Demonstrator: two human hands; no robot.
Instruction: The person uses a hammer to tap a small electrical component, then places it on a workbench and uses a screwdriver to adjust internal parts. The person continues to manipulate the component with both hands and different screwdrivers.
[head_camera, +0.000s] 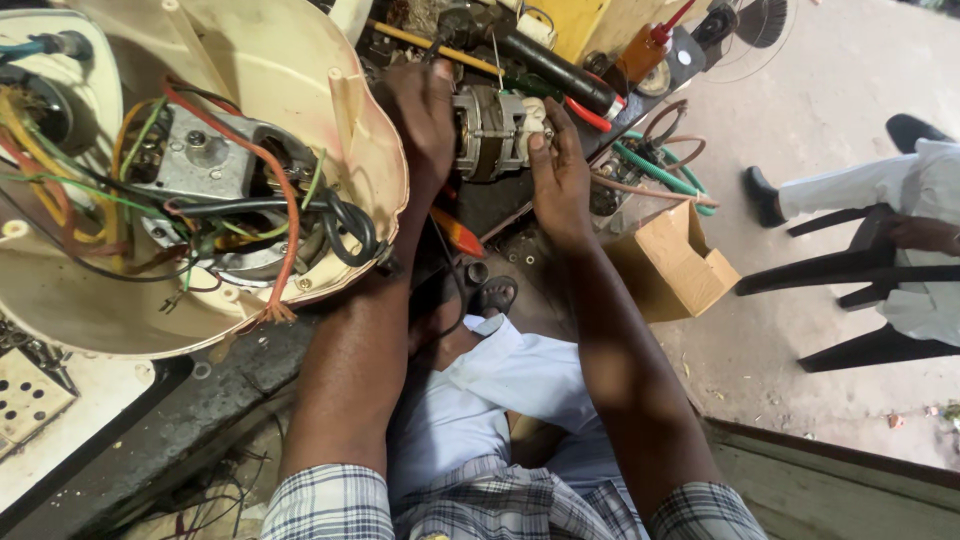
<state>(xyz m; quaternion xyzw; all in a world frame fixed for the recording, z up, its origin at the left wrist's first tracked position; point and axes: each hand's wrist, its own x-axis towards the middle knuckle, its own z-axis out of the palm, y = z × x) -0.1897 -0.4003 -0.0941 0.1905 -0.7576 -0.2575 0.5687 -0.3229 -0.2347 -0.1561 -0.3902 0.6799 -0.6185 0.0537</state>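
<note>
The motor (497, 130) sits gripped between left hand (425, 120) and right hand (560, 175).

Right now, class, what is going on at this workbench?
A person holds a small electric motor between both bare hands: the left hand grips one end, the right hand the other, fingertips on its casing. Beside it lies an opened cream fan housing with coloured wires exposed. Tools and a cardboard box crowd the dark bench. Another person sits at the right.

Both bare forearms reach forward; the left hand (425, 120) curls palm-inward, the right hand (560, 175) faces it, fingertips (540, 140) pinching.
</note>
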